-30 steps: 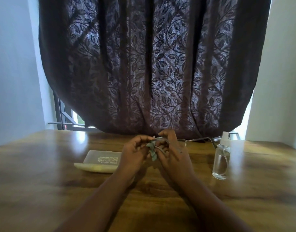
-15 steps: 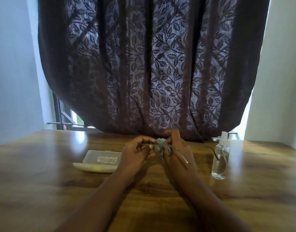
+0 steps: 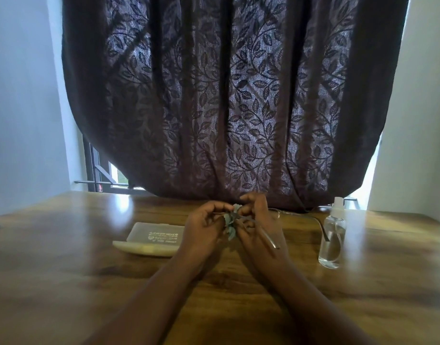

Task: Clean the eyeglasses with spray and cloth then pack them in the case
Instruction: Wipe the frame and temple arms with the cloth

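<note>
Wooden table, lens wiping under way

Wooden table [image 3: 64, 282] is bearing all items. Nearest, the left hand [image 3: 204, 227] and right hand [image 3: 258, 225] are meeting above it, fingers curled, pinching the green cloth [image 3: 231, 224] round the eyeglasses [image 3: 268, 239], one temple trailing right. Judged: wiping is proceeding; packing is needing folded temples next. Left, the case [image 3: 151, 237] is lying shut; right, the spray bottle [image 3: 332, 240] is standing clear. Farther, a dark curtain [image 3: 226, 95] is hanging.
</note>
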